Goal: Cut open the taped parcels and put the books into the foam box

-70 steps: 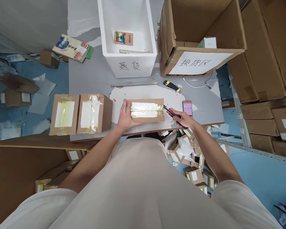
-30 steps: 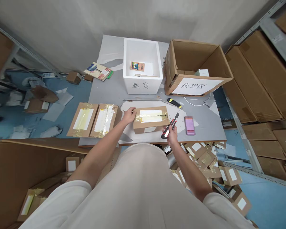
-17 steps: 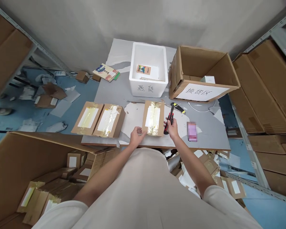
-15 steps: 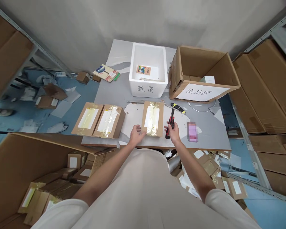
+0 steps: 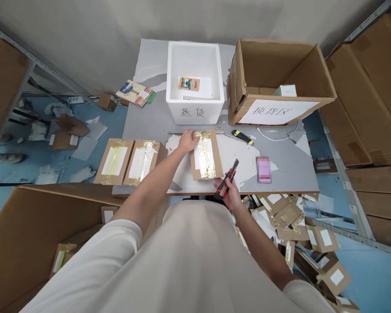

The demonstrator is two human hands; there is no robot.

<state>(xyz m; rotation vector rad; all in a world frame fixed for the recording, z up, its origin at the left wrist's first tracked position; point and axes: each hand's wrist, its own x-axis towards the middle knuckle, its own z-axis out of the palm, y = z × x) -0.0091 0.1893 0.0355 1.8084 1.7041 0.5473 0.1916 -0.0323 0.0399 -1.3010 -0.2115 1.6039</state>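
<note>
Left grip (image 5: 187, 141) reaches past the curled right grip (image 5: 231, 194).

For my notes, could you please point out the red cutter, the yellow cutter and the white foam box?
Red cutter (image 5: 225, 184), head view, on its handle.
Yellow cutter (image 5: 243, 137), head view, on its handle.
White foam box (image 5: 193, 119), head view, front wall.

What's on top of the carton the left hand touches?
The carton bears a white label partly beneath glossy tape; whatever the left hand covers near one corner is hidden.

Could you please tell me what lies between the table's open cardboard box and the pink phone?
A white cable lies between the box and the phone, in the head view.
</note>
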